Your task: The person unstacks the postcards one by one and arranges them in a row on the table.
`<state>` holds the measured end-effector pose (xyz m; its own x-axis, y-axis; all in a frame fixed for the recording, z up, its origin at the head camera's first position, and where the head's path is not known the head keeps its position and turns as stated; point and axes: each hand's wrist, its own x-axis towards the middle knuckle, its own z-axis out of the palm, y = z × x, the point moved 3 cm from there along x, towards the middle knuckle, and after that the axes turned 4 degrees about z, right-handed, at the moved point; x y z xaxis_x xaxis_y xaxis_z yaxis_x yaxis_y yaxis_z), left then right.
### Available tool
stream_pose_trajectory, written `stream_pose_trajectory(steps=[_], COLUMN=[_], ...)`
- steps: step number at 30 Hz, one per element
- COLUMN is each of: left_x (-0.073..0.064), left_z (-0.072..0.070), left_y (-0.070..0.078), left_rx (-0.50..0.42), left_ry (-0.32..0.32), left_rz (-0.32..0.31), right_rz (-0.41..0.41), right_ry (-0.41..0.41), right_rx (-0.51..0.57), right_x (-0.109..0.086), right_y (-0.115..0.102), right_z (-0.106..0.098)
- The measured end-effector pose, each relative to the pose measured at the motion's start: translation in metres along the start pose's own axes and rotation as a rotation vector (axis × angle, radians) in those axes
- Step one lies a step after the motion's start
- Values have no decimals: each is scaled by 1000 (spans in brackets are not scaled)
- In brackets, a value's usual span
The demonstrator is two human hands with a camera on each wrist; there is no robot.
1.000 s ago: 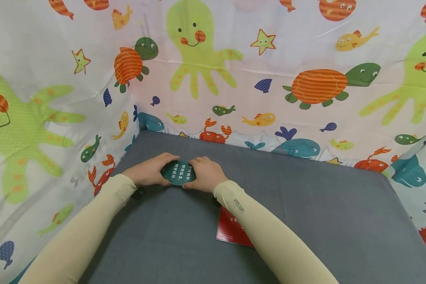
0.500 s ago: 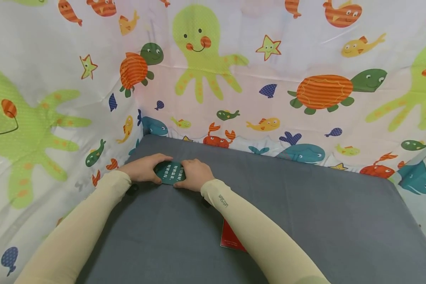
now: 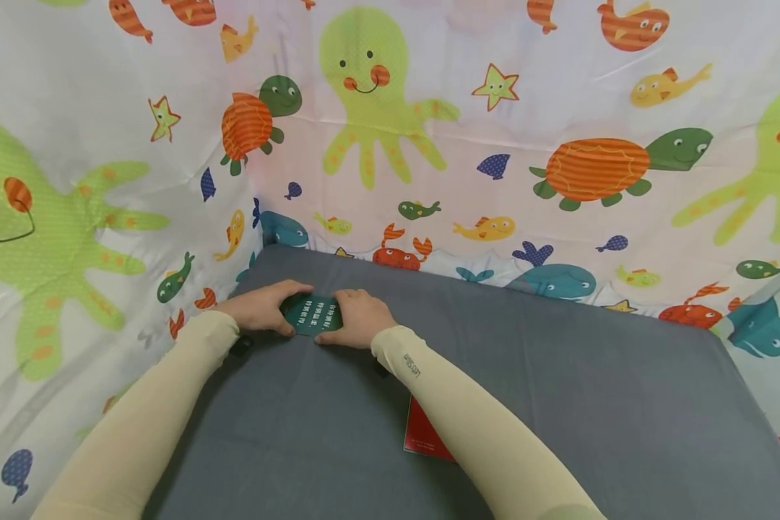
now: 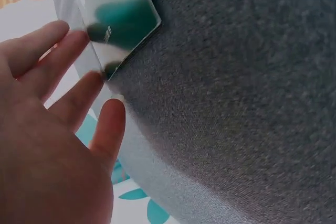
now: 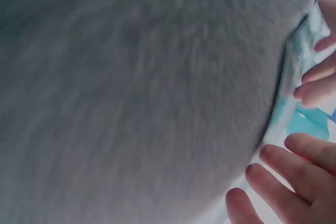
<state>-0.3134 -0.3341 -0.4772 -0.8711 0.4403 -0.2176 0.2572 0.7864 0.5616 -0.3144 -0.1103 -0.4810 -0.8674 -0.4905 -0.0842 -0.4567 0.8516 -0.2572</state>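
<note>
A glossy dark green card (image 3: 312, 314) with lines of white characters lies toward the back left of the grey surface, between my two hands. My left hand (image 3: 260, 306) curves beside its left edge, and in the left wrist view the loosely extended fingertips (image 4: 79, 40) are right at the card's edge. On the opposite side, my right hand (image 3: 365, 318) has its thumb and fingers along the card's right edge. In the right wrist view the right hand (image 5: 299, 182) has its fingers spread and nearly straight over the grey cloth, with fingers of the left hand (image 5: 320, 72) across from it.
A red card or booklet (image 3: 424, 433) lies on the grey cloth (image 3: 572, 404), partly hidden under the right forearm. A white curtain with printed sea animals (image 3: 455, 152) borders the surface at the back and sides.
Both hands and the green card have shifted a little left over the last second. Since half a second ago the right hand has eased slightly rightward, baring more of the card.
</note>
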Motion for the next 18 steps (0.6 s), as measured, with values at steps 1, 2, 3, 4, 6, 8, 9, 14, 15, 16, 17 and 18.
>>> stream_pose_trajectory(steps=[1, 2, 3, 4, 6, 8, 9, 14, 15, 16, 17, 18], left_x=[-1, -1, -2, -3, -4, -5, -6, -13, -16, -18, -20, -23], left_z=[1, 3, 5, 8, 15, 25, 32, 76, 86, 95, 105, 113], left_y=[1, 3, 6, 10, 22, 40, 52, 125, 140, 153, 164, 176], left_rx=[4, 15, 30, 48, 80, 105, 107, 89, 85, 84, 85, 78], left_ry=[11, 27, 44, 66, 109, 139, 141, 89, 70, 53, 31, -2], left_rz=[7, 14, 24, 37, 69, 108, 129, 240, 260, 274, 286, 289], right_rz=[-1, 0, 3, 6, 13, 26, 32, 77, 84, 88, 95, 96], right_ry=[1, 3, 5, 5, 13, 26, 31, 62, 63, 63, 60, 54], right_rx=[10, 19, 28, 35, 37, 41, 46, 89, 94, 97, 97, 97], right_x=[-3, -8, -13, -20, -36, -57, -69, -143, -158, -173, -187, -199], right_y=[3, 8, 12, 18, 30, 44, 51, 89, 96, 102, 106, 111], right_z=[-2, -4, -7, -10, -17, -25, -28, -39, -39, -39, -38, -37])
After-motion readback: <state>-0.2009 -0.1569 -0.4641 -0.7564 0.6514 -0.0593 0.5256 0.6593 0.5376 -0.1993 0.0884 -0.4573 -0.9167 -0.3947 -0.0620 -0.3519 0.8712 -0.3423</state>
